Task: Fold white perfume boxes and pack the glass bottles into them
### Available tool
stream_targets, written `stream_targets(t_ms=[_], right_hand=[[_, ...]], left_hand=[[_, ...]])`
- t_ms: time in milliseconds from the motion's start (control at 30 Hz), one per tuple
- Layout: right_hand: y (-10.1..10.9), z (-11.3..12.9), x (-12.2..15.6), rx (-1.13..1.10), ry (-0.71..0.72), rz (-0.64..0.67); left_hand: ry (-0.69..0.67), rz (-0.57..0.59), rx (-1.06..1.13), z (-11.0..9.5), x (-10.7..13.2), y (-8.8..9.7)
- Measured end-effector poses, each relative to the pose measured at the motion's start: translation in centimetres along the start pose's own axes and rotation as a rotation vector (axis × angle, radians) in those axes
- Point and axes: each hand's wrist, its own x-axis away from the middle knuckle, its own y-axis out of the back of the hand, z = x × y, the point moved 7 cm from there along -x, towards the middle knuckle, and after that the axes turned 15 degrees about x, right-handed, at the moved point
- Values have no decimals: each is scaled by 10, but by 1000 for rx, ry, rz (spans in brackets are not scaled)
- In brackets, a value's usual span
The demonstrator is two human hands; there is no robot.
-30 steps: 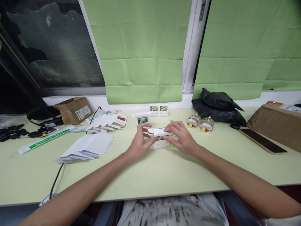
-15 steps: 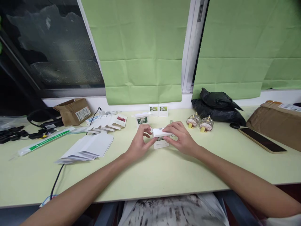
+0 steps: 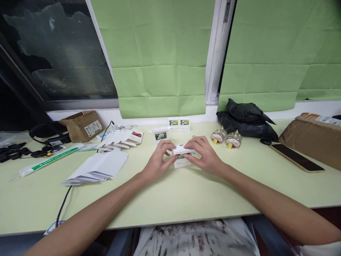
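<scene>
A small white box (image 3: 182, 161) stands upright on the pale green table (image 3: 173, 199), a little beyond its middle. My left hand (image 3: 159, 160) grips its left side, fingers curled over the top flap. My right hand (image 3: 205, 155) holds the right side, fingertips pressing on the same flap. Another open white box with a flower picture (image 3: 161, 135) stands just behind. Two closed picture boxes (image 3: 179, 124) stand by the wall.
Flat folded white cartons (image 3: 99, 167) lie left of my hands, with more fanned out (image 3: 121, 139) behind them. Two round glass bottles (image 3: 226, 138) lie to the right. A phone (image 3: 296, 159), a brown parcel (image 3: 311, 140), a black bag (image 3: 247, 119) and a cardboard box (image 3: 81, 125) ring the table.
The raised top flap of the white box has come down under my fingers, which have closed in over it. My arms have hardly shifted.
</scene>
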Motion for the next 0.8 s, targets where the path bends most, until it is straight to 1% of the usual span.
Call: stream_targets(t_ms=[67, 133, 200, 233, 300, 400, 500, 567, 733, 800], right_hand=[[4, -8, 1, 4, -87, -56], [8, -20, 4, 0, -231, -116], [8, -29, 7, -45, -359, -138], [7, -32, 8, -86, -403, -140], [4, -32, 11, -183, -445, -150], [0, -24, 13, -301, -430, -190], [-4, -19, 16, -374, -401, -212], [-5, -17, 18, -376, -385, -204], [-8, -14, 17, -326, -294, -124], [-10, -15, 18, -312, -282, -106]], left_hand=[[-1, -1, -1, 0, 0, 0], [3, -3, 0, 2, 0, 0], [9, -3, 6, 3, 0, 0], [13, -2, 10, 4, 0, 0], [19, 1, 18, 6, 1, -1], [25, 2, 22, 7, 1, -1], [22, -12, 19, 8, 1, 0], [24, -16, 22, 8, 1, 1], [38, -12, 41, 8, 1, 0], [40, -19, 53, 7, 1, -1]])
